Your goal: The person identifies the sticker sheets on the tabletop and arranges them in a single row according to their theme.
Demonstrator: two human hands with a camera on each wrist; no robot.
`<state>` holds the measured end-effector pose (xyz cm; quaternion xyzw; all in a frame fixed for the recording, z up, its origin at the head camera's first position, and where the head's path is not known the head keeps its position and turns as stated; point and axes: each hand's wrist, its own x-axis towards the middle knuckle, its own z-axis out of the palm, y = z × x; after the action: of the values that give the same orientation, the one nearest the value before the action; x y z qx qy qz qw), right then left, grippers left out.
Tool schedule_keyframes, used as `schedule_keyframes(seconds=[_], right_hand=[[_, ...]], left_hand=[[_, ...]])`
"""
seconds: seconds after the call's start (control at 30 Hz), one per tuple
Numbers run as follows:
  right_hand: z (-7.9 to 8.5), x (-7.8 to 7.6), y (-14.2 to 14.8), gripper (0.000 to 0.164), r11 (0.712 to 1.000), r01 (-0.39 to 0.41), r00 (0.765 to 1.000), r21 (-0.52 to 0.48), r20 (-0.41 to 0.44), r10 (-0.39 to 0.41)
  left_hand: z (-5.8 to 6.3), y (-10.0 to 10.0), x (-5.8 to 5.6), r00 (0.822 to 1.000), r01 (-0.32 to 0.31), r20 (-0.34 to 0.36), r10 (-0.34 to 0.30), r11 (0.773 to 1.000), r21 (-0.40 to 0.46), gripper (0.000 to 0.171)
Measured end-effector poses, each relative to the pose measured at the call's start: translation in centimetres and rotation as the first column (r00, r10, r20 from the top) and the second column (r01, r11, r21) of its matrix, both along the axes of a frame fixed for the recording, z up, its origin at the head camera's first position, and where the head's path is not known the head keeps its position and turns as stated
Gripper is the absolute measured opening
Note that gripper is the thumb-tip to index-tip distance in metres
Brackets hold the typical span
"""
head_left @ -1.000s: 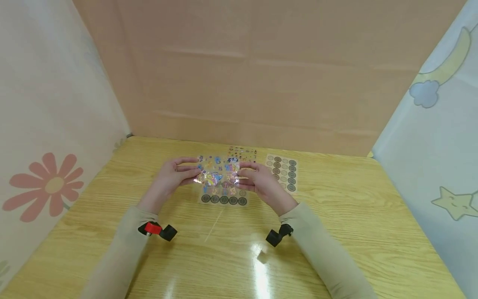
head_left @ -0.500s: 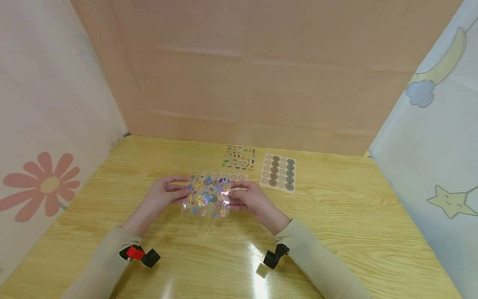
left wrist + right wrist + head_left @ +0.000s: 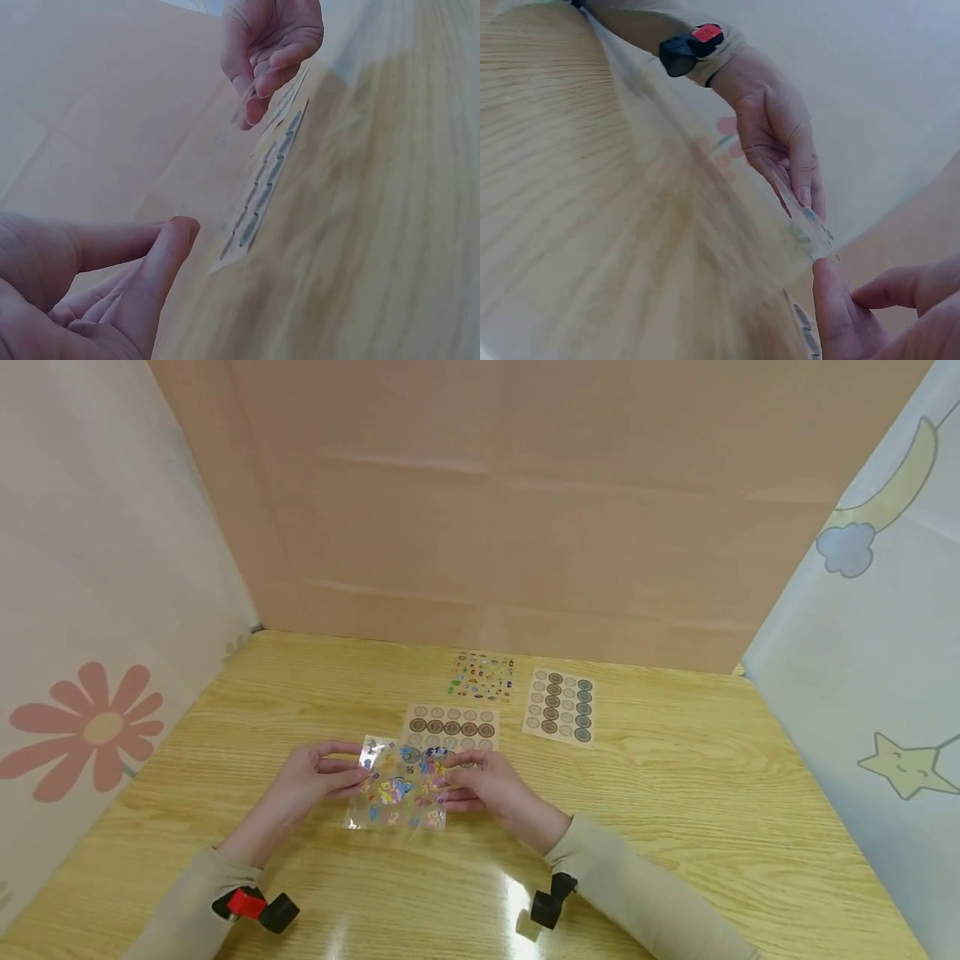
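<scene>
A clear sticker sheet [image 3: 397, 787] with small colourful cartoon figures is held up between both hands in the head view. My left hand [image 3: 322, 772] pinches its left edge between thumb and fingers. At the right edge, my right hand [image 3: 487, 789] pinches it the same way. The sheet overlaps the lower part of a tan sheet of round stickers [image 3: 452, 727] lying on the table. In the right wrist view the clear sheet [image 3: 806, 225] appears nearly edge-on, spanning from one hand to the other.
Behind, a clear sheet of tiny colourful stickers [image 3: 482, 677] lies on the wooden table [image 3: 675, 793]. To its right lies another tan sheet of round stickers [image 3: 559, 707]. A brown backdrop [image 3: 480, 510] stands at the table's far edge, with patterned white sheets at both sides.
Both hands have brought the clear sticker sheet toward the body and slightly left. The tan round-sticker sheet and the tiny-sticker sheet behind it are now more exposed.
</scene>
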<state>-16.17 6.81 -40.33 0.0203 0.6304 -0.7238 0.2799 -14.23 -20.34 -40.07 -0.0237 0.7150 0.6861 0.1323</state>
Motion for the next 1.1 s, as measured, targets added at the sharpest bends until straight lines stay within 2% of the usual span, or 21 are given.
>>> schedule_keyframes(seconds=[0.2,0.4,0.57,0.8,1.1], right_hand=[[-1.0,1.1,-0.6,0.027,1.000,-0.030,0.999,0.004,0.012,0.030],[-1.2,1.7,-1.0,0.027,0.998,-0.062,0.998,-0.006,0.020,0.062],[-1.1,2.0,-1.2,0.028,0.994,-0.103,0.992,-0.047,0.073,0.106],[-0.9,2.1,-1.4,0.027,0.981,-0.174,0.979,-0.091,0.095,0.182],[-0.9,2.0,-1.9,0.037,0.974,-0.182,0.972,-0.138,0.122,0.199]], left_hand=[[-1.2,-0.6,1.3,1.000,0.013,0.029,-0.012,1.000,-0.023,0.043],[-1.7,-1.1,2.2,0.998,-0.008,0.056,0.009,1.000,-0.021,0.044],[-1.6,-1.7,2.5,0.998,0.001,0.057,0.001,0.999,-0.038,0.044],[-1.9,-2.9,2.6,0.999,0.008,0.051,-0.005,0.998,-0.070,0.041],[-2.0,-3.9,2.6,0.998,-0.014,0.058,0.019,0.995,-0.098,0.041]])
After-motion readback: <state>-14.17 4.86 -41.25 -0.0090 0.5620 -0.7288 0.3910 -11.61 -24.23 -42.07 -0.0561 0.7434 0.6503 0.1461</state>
